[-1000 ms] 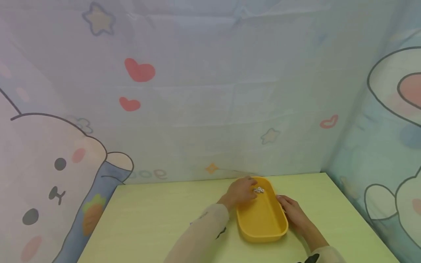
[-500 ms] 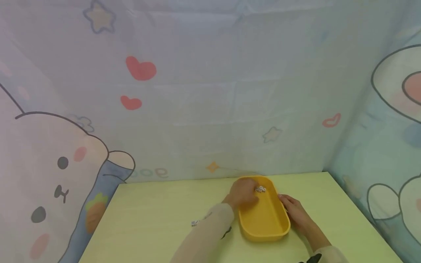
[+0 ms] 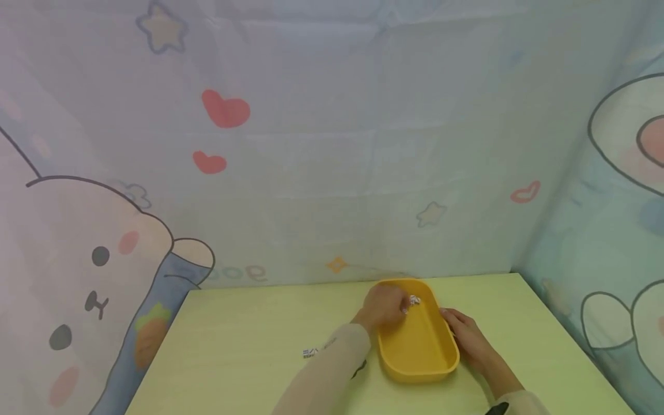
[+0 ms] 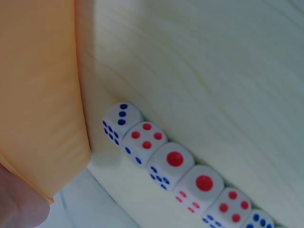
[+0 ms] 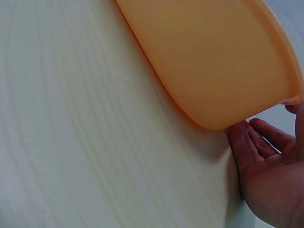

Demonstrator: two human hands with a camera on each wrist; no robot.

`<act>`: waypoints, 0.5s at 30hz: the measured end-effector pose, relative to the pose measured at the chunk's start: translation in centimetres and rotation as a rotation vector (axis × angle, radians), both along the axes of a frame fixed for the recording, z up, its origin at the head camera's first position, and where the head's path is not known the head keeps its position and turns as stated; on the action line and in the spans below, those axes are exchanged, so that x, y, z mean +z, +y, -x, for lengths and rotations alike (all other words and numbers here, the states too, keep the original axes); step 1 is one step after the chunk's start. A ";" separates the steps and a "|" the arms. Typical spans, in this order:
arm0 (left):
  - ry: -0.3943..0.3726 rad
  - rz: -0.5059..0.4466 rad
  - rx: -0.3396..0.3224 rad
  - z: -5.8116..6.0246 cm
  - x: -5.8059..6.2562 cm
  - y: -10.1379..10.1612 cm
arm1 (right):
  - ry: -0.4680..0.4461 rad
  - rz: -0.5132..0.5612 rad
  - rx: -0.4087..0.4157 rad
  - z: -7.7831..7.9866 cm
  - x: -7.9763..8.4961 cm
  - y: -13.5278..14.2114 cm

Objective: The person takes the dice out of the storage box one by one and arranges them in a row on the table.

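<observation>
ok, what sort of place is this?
Probably a small staged tabletop booth: a light table with a creased cartoon-print backdrop behind it and a printed side panel along the right. What lies beyond isn't shown.

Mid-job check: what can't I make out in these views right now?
- Head: what the left hand holds, if anything; its own back blocks the view.
- Head: pips on the dice in the yellow tray; too small.
- Left wrist: the full row of dice; the bottom edge cuts it off.
- Right wrist: the yellow tray's inside; its outer side hides it.
</observation>
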State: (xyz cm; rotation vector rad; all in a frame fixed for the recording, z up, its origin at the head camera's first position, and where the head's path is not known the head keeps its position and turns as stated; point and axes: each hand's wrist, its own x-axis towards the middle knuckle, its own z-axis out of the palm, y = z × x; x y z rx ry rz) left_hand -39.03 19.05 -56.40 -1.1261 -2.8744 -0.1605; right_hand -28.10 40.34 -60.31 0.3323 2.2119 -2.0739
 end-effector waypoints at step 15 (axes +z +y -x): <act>0.032 0.021 -0.015 -0.6 0.1 -0.2 | 0.016 -0.008 0.001 -0.2 -0.1 0.0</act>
